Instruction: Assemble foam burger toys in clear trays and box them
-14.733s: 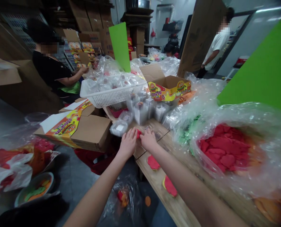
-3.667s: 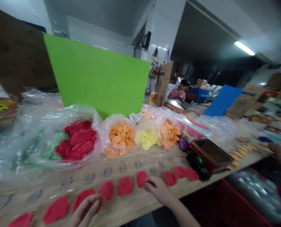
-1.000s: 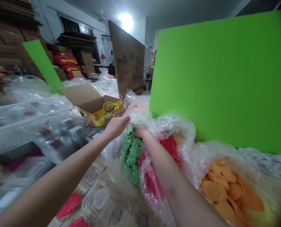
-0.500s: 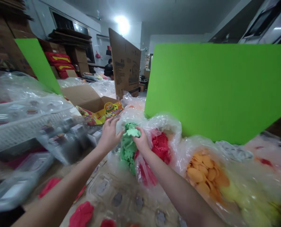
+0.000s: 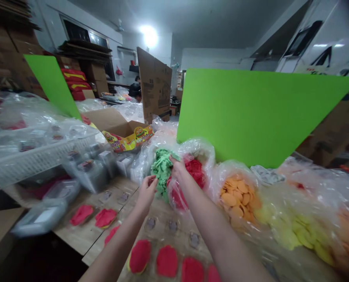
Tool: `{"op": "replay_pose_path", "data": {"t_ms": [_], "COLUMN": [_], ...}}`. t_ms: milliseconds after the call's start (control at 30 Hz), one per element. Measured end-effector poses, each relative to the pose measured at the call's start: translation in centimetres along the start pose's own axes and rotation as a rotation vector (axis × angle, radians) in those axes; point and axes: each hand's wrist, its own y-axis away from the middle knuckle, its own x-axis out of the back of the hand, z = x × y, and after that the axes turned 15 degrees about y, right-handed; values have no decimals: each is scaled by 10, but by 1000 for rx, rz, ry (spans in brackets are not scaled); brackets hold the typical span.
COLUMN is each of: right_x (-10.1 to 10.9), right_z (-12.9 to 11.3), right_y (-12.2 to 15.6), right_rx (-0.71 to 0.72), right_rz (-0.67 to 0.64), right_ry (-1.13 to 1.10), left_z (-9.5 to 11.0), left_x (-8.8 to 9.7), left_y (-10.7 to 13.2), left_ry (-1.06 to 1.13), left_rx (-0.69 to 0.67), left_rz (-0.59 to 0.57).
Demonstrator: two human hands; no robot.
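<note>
Green dough-like clump at mouth of clear plastic bag: soft, prob. tacky, best gathered by top edge. R hand pinches that edge; L hand half-open just below, apart.

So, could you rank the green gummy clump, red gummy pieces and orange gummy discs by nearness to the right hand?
1. Green gummy clump, left, touching the right hand.
2. Red gummy pieces, bagged, right.
3. Orange gummy discs, farther right.
</note>
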Motion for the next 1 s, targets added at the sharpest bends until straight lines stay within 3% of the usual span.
{"op": "replay_pose_path", "data": {"t_ms": [200,300,400,500,600,700,767,833,900,1000], "right_x": [3,14,33,54,72,94,112,136,163,211], "right_z": [-28,-44,-57,-62,-59,-56,-56,-57,-56,-49], "right_y": [23,50,83,118,154,199,233,267,297,336], "right_rx": [-159,-196,-210,-262,-286,-19,242,419,467,348], "right_rz": [-68,-164,-221,-283,-312,-157,-34,65,166,324], "right_ry": [-135,-187,-222,-221,-33,447,804,1022,1034,839], "left_z": [0,-2,0,7,12,6,-6,-22,-39,-64], "left_x": [-22,-25,-31,-42,-50,-54,-55,-59,-66,-83], "left_y": [-23,-37,-33,-1,52,104,132,158,182,220], "left_ry": [361,448,510,591,702,740,733,753,767,724], "left_rx": [433,511,546,533,560,742,848,924,1009,1175], "left_rz": [-18,57,72,-24,-208,-347,-356,-343,-334,-391]}}
